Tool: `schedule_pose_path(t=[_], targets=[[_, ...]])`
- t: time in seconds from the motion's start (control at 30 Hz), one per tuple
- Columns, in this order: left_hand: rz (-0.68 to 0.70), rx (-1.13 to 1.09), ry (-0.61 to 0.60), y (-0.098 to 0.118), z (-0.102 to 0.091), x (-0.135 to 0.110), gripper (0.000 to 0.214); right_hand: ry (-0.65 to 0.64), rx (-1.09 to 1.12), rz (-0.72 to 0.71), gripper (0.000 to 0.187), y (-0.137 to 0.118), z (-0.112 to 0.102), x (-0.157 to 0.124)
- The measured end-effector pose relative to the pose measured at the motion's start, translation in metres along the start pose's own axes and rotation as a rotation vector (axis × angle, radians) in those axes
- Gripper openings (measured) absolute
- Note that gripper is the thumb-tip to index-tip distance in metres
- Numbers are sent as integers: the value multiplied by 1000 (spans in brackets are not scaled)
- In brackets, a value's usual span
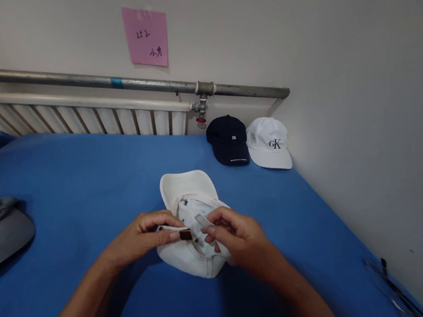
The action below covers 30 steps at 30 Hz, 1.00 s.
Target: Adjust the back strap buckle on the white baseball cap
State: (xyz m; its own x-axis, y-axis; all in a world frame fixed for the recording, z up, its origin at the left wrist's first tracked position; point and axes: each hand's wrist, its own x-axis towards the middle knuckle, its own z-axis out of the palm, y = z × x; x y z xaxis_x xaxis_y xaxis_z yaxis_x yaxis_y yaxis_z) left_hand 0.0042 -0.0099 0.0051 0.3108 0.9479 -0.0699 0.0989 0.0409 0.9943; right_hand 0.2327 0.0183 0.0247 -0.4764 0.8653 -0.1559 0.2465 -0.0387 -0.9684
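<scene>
A white baseball cap (187,187) lies upside down on the blue surface, its brim pointing away from me and its inside showing. My left hand (142,239) pinches one end of the back strap, where a dark brown buckle or clasp (185,234) sticks out past the thumb. In my right hand (238,233), the loose pale strap end (200,220) is held between thumb and fingers. A small gap separates the two strap ends. The right fingers partly hide the cap's right side.
A navy cap (228,140) and a white cap with dark letters (270,144) sit side by side at the back right. A grey cap (2,237) is at the left edge. Behind the blue surface (80,177) run a radiator (112,121) and a metal pipe (78,81).
</scene>
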Motion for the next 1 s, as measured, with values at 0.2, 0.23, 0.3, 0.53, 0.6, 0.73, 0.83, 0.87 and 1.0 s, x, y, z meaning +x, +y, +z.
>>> schedule_pose_path(t=[0.2,0.23,0.3,0.53,0.6,0.73,0.83,0.87,1.0], targets=[[13,-140,-23,-8,0,2,14,-116,134,5,9,-5,1,-2],[10,-174,-34,-10,0,2,14,-117,145,-2,11,-5,0,-1],[9,-226,-52,-15,0,3,15,-115,178,-2,14,-3,-1,0],[13,-306,-65,-21,0,5,16,-203,272,84,15,1,3,3],[20,-310,-77,-21,0,5,17,-207,306,106,15,1,5,3],[28,-294,-84,-23,0,6,17,-223,346,140,16,2,6,4],[35,-296,-93,-23,0,8,17,-245,357,162,18,2,5,5],[38,-300,-100,-23,0,8,17,-254,357,165,18,2,5,5],[41,-297,-115,-20,1,7,19,-264,325,153,18,2,6,6]])
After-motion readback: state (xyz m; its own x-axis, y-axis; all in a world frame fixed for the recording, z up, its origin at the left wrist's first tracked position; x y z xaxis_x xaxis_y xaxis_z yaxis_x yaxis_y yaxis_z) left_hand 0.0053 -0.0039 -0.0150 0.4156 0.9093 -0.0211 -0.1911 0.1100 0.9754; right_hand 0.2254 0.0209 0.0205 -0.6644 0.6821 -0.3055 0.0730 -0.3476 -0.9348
